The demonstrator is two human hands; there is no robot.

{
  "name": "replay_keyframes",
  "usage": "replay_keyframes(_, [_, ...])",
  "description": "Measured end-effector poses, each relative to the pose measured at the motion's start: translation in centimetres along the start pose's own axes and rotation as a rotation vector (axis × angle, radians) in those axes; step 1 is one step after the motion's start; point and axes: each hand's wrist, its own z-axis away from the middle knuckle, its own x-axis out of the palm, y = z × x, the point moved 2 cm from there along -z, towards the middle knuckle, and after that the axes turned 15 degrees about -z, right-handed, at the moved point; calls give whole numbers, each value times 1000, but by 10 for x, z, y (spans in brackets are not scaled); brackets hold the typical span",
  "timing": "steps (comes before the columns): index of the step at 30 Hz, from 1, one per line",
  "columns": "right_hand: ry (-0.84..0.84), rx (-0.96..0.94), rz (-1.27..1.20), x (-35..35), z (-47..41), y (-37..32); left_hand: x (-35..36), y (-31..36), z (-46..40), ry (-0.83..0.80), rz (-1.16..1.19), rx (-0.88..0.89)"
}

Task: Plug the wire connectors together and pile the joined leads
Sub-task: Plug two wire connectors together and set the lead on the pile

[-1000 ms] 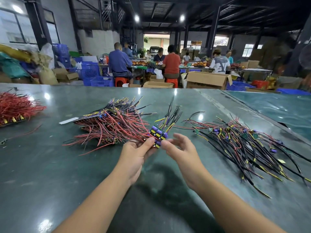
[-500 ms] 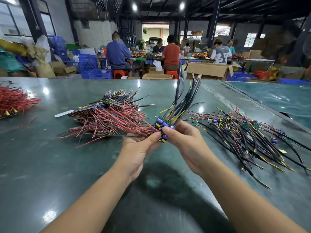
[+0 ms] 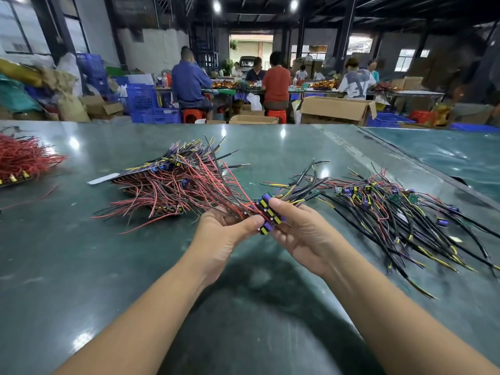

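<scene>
Left hand (image 3: 226, 234) and right hand (image 3: 303, 234): both pinch connector cluster (image 3: 266, 216) | above counter (image 3: 81, 266) | between two wire piles.

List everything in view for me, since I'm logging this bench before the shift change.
held bundle: one, purple and yellow connectors with red and black leads, gripped between both hands
red-lead pile: one, red and black, table centre-left
black-lead pile: one, black with yellow, table right
red wires: one heap, red, far left edge
table: one, dark green
cardboard box: one open, brown, behind table
workers: several seated, background
left hand: fingers gripping bundle
right hand: fingers gripping bundle
</scene>
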Motion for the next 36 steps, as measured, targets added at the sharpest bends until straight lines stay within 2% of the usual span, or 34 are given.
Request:
replay_keyframes(3, [-40, -33, 3, 0, 1, -1, -1, 0, 2, -59, -48, 33])
replay_keyframes(12, [-61, -63, 160, -4, 2, -1, -3, -2, 2, -29, -55, -20])
replay_keyframes(16, [31, -82, 228, -5, 1, 6, -3, -6, 0, 59, -81, -23])
replay_keyframes(19, [99, -76, 238, -6, 0, 9, 0, -4, -2, 131, -76, 43])
replay_keyframes(23, [91, -123, 220, -5, -1, 10, 0, -3, -1, 188, -13, 76])
replay_keyframes(26, [16, -187, 316, 0, 1, 8, 3, -6, 1, 104, 11, 8])
replay_keyframes(29, [-27, -225, 409, 1, 2, 3, 2, -7, 2, 44, -82, -12])
replay_keyframes(36, [-59, -141, 295, -5, 3, 1, -5, -3, 1, -66, -56, -41])
